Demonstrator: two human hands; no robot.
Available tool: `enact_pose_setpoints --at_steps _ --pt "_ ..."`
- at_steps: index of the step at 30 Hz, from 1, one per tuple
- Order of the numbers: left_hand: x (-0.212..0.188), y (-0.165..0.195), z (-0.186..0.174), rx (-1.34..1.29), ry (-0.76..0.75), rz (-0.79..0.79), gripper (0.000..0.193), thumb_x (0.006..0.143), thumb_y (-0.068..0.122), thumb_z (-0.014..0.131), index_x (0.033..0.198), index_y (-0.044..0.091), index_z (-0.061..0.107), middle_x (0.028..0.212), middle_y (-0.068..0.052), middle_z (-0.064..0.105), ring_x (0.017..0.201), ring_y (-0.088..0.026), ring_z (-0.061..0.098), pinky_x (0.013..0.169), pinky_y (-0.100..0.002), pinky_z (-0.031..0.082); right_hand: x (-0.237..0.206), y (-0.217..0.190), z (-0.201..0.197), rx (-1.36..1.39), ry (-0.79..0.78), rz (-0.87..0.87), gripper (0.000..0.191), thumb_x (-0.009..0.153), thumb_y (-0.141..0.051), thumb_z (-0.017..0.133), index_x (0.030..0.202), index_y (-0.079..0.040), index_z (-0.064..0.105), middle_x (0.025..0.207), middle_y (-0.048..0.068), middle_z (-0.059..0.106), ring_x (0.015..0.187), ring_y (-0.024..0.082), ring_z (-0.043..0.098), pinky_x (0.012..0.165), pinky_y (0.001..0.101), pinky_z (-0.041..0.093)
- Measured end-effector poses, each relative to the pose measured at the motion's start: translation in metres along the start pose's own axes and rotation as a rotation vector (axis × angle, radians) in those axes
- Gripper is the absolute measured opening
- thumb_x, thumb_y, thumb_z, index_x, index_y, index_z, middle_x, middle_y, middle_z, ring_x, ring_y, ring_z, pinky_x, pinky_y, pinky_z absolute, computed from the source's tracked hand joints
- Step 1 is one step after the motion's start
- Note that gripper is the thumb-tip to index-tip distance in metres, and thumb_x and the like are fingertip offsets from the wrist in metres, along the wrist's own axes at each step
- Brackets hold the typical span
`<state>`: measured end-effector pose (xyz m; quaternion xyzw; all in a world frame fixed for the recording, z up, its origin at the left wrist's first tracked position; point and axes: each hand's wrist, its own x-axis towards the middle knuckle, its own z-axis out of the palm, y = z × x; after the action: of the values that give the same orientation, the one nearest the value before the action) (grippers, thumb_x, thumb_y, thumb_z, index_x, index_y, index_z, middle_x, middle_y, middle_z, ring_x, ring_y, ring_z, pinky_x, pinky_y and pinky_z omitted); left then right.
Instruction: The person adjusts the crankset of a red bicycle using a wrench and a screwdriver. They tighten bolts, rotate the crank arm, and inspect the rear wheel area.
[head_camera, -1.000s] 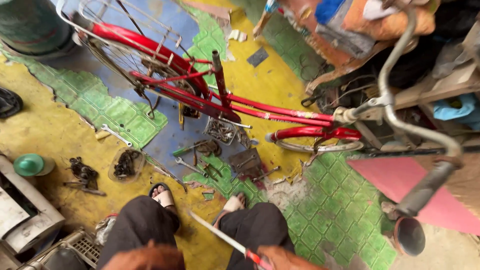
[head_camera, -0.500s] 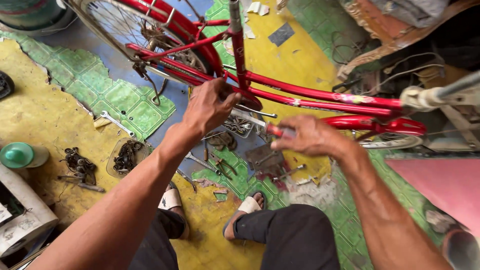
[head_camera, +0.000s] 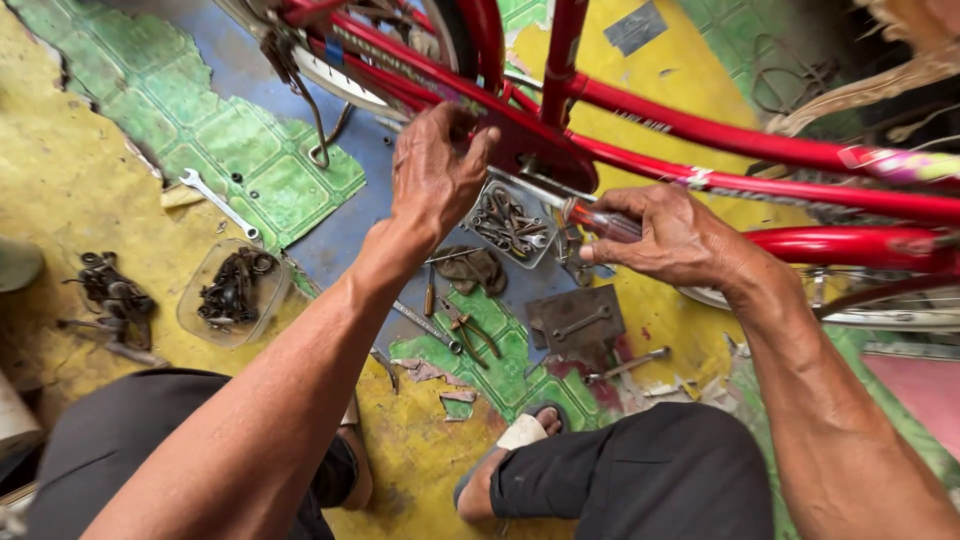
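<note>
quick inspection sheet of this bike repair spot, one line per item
surface: floor of worn yellow, green and blue covering, torn in patches
job's things: red bicycle frame; screwdriver with its tip at the frame's bottom junction
clutter: clear tray of small parts, tub of dark parts, spanner, pliers, dark metal plate
grippers: left hand on the frame junction; right hand grips the screwdriver
cables: nothing seen
surroundings: person's knees and a sandalled foot
</note>
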<state>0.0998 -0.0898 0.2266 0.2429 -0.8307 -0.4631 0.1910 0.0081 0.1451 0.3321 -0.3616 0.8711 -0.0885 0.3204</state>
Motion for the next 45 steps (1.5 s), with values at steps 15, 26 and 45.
enact_pose_setpoints --at_steps 15,26,45 --pt "0.031 -0.104 0.111 0.02 0.631 0.178 0.028 0.091 0.039 0.075 0.101 0.013 0.071 0.108 -0.006 0.065 0.111 -0.03 0.057 0.093 -0.049 0.044 0.119 0.042 0.08 -0.257 0.192 -0.254 0.044 0.087 -0.041 0.074 0.108 -0.002 0.067 0.079 0.019 0.069 0.073 0.033 0.068 0.068 0.0478 0.052" --pt "0.052 -0.117 0.138 0.093 0.487 -0.073 0.065 0.083 0.061 0.067 0.12 0.008 0.064 0.119 -0.013 0.063 0.121 -0.036 0.053 0.1 -0.075 0.022 0.154 0.035 0.119 -0.226 0.137 -0.235 0.045 0.088 -0.039 0.072 0.105 0.002 0.064 0.079 0.024 0.072 0.074 0.031 0.073 0.068 0.048 0.055" --pt "0.058 -0.131 0.117 -0.314 0.102 0.232 0.035 0.086 0.023 0.067 0.111 -0.001 0.075 0.107 -0.021 0.077 0.101 -0.033 0.075 0.092 -0.042 0.055 0.171 0.116 0.216 -0.245 0.072 -0.169 0.044 0.089 -0.041 0.065 0.114 -0.005 0.06 0.075 0.019 0.069 0.069 0.039 0.068 0.069 0.0535 0.051"
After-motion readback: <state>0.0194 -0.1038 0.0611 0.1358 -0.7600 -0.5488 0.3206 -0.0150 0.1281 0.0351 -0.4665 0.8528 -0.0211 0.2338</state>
